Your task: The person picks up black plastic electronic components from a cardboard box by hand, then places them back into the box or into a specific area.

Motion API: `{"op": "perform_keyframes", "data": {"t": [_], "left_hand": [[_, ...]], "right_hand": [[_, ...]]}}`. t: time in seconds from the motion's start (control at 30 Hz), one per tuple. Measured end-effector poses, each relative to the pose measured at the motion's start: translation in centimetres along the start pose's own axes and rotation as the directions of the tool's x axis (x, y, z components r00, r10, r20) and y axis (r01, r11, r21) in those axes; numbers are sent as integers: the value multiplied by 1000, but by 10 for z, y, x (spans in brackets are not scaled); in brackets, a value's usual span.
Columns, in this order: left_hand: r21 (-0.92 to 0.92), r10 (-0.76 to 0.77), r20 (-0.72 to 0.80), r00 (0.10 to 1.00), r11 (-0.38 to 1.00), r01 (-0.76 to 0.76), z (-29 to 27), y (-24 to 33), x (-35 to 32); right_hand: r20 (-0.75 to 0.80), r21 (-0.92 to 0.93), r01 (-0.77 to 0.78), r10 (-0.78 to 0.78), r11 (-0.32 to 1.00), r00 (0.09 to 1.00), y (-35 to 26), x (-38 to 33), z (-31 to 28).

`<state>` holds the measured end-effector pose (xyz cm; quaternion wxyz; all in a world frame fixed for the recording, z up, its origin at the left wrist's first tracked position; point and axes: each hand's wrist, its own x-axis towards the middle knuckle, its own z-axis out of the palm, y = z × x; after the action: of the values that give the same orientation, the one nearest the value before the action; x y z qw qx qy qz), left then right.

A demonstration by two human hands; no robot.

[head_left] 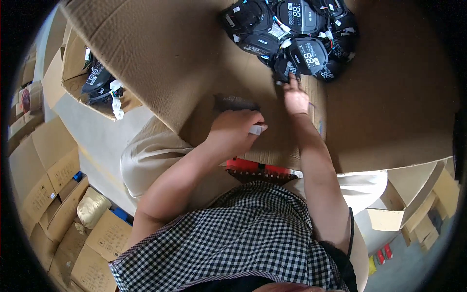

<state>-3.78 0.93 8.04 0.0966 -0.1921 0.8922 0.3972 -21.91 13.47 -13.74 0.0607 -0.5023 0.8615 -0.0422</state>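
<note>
My left hand point(236, 131) is closed, with a white plug point(255, 130) showing between thumb and fingers. A dark display unit point(236, 102) sticks out beyond its knuckles, and the hand hides the near part of it. Farther ahead and to the right, my right hand point(295, 99) reaches to the near edge of a heap of black display units point(307, 56). Its fingers grip the edge of a small black display unit point(287, 68) there. Coloured wires and white plugs point(286, 44) lie among the heaped units.
The heap rests on a large brown cardboard surface point(384, 107). An open carton point(75, 87) at the left holds more black units with white plugs. Cartons point(99, 243) stand at the lower left beside a shiny beige bundle point(93, 207). Another carton point(386, 219) stands at the right.
</note>
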Motion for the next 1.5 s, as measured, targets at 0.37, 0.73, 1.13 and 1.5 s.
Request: {"op": "perform_keyframes", "data": {"t": [0.37, 0.73, 1.13, 1.5], "left_hand": [[-632, -465, -67, 883, 704, 323, 7, -45, 26], [-690, -5, 144, 990, 716, 104, 20, -42, 3], [-543, 124, 273, 954, 838, 47, 19, -43, -18], [-118, 242, 359, 902, 970, -213, 17, -35, -32]], "right_hand": [[-154, 201, 143, -113, 969, 982, -31, -85, -155], [230, 577, 58, -230, 815, 946, -35, -124, -163], [654, 752, -650, -9, 112, 756, -76, -100, -188], [712, 686, -711, -340, 152, 614, -70, -108, -152]]}}
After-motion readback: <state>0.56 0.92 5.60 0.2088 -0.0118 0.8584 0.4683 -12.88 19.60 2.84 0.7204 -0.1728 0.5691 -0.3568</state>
